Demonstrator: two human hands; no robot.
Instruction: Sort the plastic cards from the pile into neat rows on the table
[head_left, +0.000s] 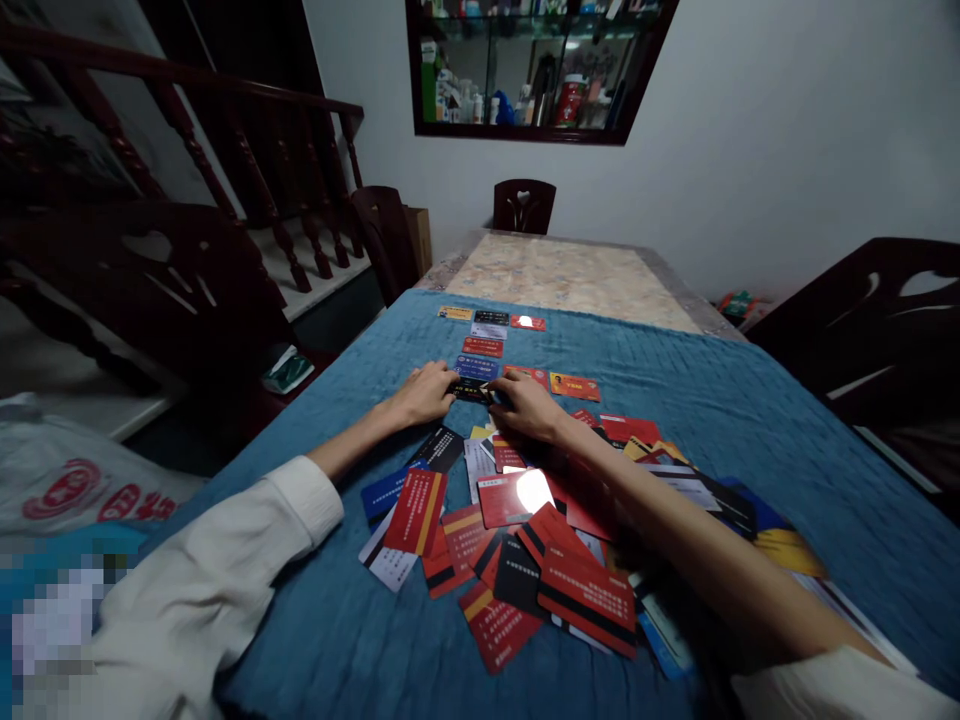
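Observation:
A black card (472, 390) lies on the blue cloth between my two hands. My left hand (424, 394) has its bent fingers at the card's left end. At the right end, my right hand (527, 407) grips it with thumb and fingers drawn together. Directly beyond it is a blue card (477, 366), then a red card (482, 347) in the same column. An orange-red card (526, 376) and a yellow-orange card (574, 386) lie to the right. Closer to me spreads a loose, overlapping heap of red, black, blue and white cards, including a red card (587, 597).
The blue cloth (300, 620) covers the near table; a patterned tabletop (559, 270) shows beyond. A yellow card (455, 313), a black card and a red card form the far row. Dark wooden chairs (523, 205) surround the table. A white plastic bag (82, 480) sits at left.

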